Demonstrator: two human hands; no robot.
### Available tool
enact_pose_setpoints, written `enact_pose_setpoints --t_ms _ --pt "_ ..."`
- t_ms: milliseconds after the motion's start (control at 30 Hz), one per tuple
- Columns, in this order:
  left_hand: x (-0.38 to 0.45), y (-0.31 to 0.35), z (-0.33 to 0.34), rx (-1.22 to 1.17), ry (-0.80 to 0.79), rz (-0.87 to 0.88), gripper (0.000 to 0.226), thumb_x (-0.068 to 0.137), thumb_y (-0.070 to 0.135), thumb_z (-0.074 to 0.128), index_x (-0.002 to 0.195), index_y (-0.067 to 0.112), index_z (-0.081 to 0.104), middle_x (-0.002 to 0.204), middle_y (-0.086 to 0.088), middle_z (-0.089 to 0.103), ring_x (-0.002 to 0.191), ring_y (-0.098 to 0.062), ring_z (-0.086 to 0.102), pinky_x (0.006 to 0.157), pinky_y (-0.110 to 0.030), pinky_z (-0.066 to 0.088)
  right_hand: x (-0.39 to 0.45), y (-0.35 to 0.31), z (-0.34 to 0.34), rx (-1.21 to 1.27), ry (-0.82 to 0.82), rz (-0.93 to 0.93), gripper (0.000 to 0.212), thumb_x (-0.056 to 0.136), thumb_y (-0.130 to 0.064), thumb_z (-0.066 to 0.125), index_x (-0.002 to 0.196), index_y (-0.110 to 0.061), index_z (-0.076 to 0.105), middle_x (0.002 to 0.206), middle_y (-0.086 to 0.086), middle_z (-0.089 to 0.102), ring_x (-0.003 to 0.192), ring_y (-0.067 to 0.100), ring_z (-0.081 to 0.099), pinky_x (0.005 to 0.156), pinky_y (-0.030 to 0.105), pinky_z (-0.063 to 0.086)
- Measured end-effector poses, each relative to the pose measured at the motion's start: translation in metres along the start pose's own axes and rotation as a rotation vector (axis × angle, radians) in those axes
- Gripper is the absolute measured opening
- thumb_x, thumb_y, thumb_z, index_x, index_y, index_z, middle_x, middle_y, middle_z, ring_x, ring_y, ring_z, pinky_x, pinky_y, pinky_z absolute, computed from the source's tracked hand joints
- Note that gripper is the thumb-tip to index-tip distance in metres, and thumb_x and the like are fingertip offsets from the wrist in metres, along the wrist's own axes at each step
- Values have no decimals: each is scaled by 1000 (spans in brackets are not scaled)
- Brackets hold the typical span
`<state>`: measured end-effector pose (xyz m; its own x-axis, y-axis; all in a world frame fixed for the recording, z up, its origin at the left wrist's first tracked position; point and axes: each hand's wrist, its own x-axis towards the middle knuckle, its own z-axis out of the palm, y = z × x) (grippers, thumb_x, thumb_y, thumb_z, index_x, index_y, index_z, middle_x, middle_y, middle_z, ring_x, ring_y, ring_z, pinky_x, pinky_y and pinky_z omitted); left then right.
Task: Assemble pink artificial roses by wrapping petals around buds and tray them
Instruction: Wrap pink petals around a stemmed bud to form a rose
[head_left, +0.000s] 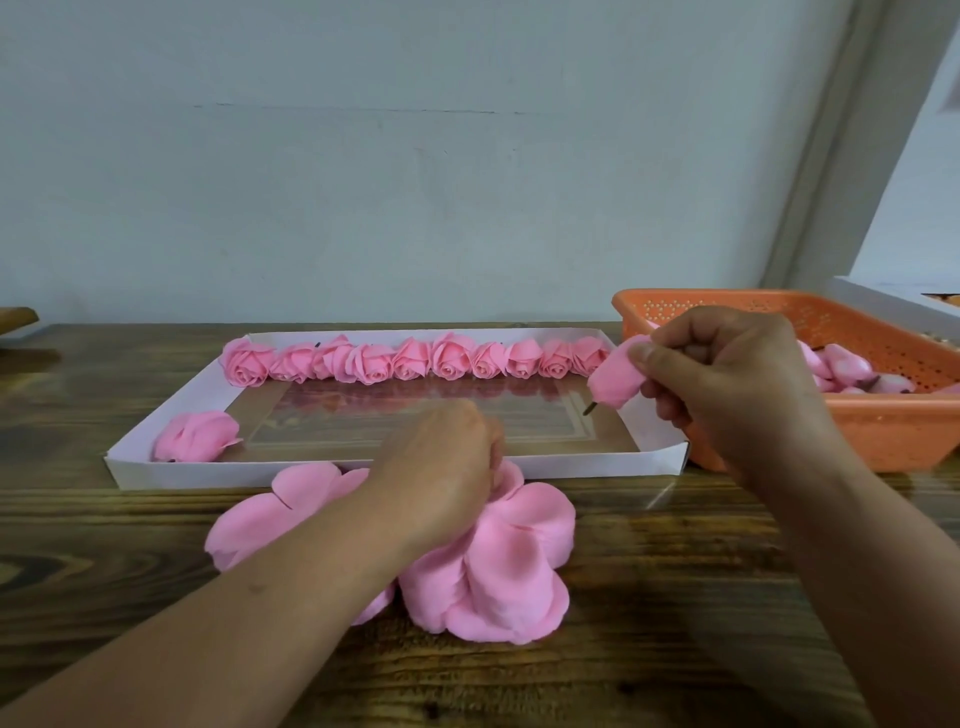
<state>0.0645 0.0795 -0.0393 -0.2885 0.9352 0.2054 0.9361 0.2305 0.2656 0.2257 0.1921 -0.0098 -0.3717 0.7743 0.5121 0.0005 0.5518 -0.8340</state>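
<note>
Both forearms reach in from the near edge over the dark, wood-grained tabletop (675, 597). Nearest lies a loose heap of flat pink fabric petals (498, 566), spread on the tabletop just in front of the tray. The left hand (441, 467) rests on the far side of this heap with its fingers curled down into the petals; the fingertips are hidden, so whether its grip has actually closed on a petal cannot be told.

The right hand (727, 384) is raised above the right end of the tray, its grip closed: thumb and curled fingers pinch a small pink rosebud (615, 379), tilted, with a short dark stem poking out below.

Behind the petals sits a shallow white cardboard tray (363, 470) with a glossy brown floor. Along its far wall stands a row of finished pink fabric roses (415, 358), touching one another side by side. One more pink flower (197, 436) lies alone in the tray's near left corner.

Just beside the tray on the right stands an orange perforated plastic basket (893, 431) holding more pink buds (847, 371). A pale wall (415, 182) rises behind everything.
</note>
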Motion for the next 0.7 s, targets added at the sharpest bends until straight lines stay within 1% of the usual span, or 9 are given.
enact_pose_setpoints --t_ms 67,100,167,200,300,367,467,600,700 --pt "0 -3 0 -20 2 -17 21 86 21 64 107 21 70 96 -4 65 92 -27 61 73 -32 49 -1 0 1 5 -5 -1 18 84 -1 64 67 -6 60 43 -2 59 34 3 46 36 13 37" --pt "1 -5 0 -34 -12 -16 24 87 22 64 110 21 70 86 -1 63 90 -27 60 70 -30 46 -1 -1 2 8 -8 -2 18 84 -1 64 67 -6 60 42 -2 58 34 2 46 36 13 37" --pt "0 -5 0 -42 -21 -5 19 86 22 65 103 22 73 69 8 53 79 -25 57 64 -28 41 -2 -1 3 12 -9 -2 20 84 -1 64 66 -9 59 42 -3 58 34 2 46 36 13 36" --pt "0 -5 0 -39 -15 -7 17 86 22 65 101 22 73 70 8 53 78 -23 56 65 -29 43 -2 -2 3 16 -9 -2 21 84 -1 64 65 -9 58 42 -3 58 34 2 46 36 12 36" --pt "0 -4 0 -35 13 -1 12 86 22 66 97 21 71 91 2 63 88 -22 60 75 -35 51 -2 -3 3 24 -9 -8 22 84 -1 64 64 -9 58 42 -3 58 34 2 45 36 12 36" --pt "-1 -3 -1 -34 34 5 5 84 17 66 82 21 65 88 3 61 84 -21 59 74 -35 51 -2 -3 3 28 -11 -12 22 84 0 64 64 -8 58 41 -3 57 34 2 45 36 12 36" --pt "-1 -2 0 -38 61 24 22 81 8 67 67 22 56 84 3 58 79 -20 57 71 -35 50 -2 -4 3 34 -13 -9 21 84 -1 64 65 -7 59 41 -2 57 34 2 45 36 12 37" --pt "-4 -5 -4 -99 110 52 14 84 10 64 78 21 57 73 11 53 78 -19 55 72 -34 48 -3 -5 3 24 -21 -5 20 84 -2 64 66 -7 59 42 -2 58 34 4 45 36 14 37" --pt "-5 -8 -10 -189 62 14 13 86 10 64 94 20 63 77 11 59 74 -10 57 68 -26 48 -4 -5 4 26 -20 -4 20 84 -2 64 66 -8 59 42 -3 58 35 2 46 36 14 37"
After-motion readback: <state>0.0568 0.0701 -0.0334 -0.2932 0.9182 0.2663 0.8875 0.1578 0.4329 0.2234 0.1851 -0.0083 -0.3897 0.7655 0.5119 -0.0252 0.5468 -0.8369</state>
